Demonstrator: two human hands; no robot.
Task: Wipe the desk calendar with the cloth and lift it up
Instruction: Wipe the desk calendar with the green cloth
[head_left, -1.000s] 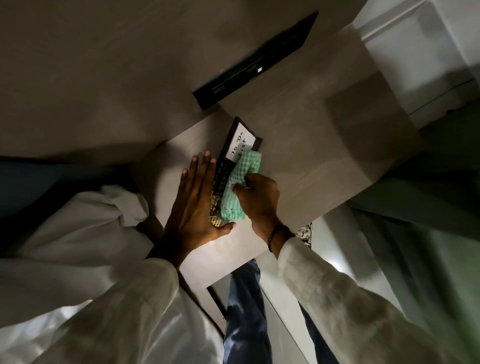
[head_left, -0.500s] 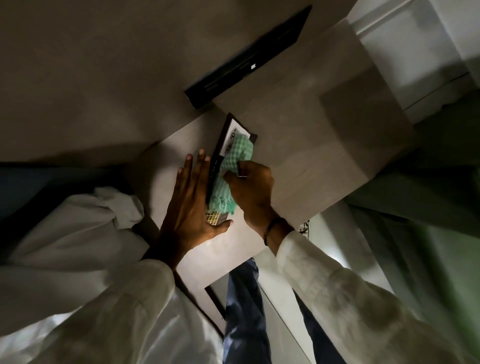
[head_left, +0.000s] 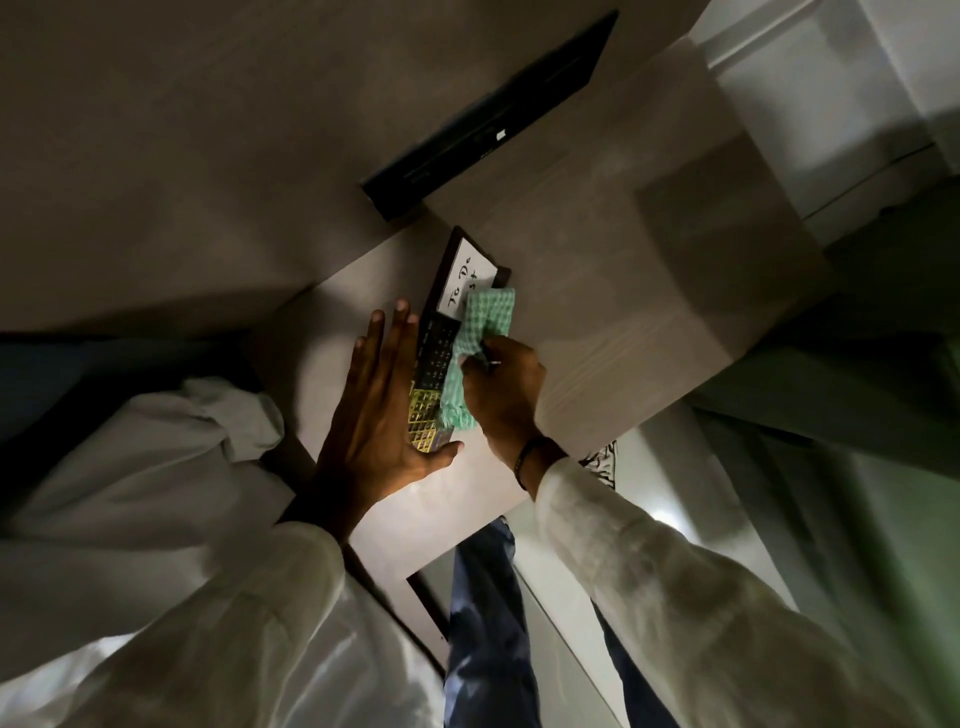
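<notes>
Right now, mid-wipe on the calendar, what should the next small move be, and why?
Probably slide the cloth down toward the near end. The right hand holds it over the desk calendar, whose dark grid and yellow part lie uncovered beside it, and the left hand lies flat along the calendar's edge, steadying it on the desk.

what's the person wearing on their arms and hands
Both arms are in long, loose white sleeves of thin, slightly crinkled fabric that end at the wrists. The left hand is bare, with no ring or band visible. The right hand has a thin dark bracelet at the wrist, just above the cuff. No gloves.
</notes>
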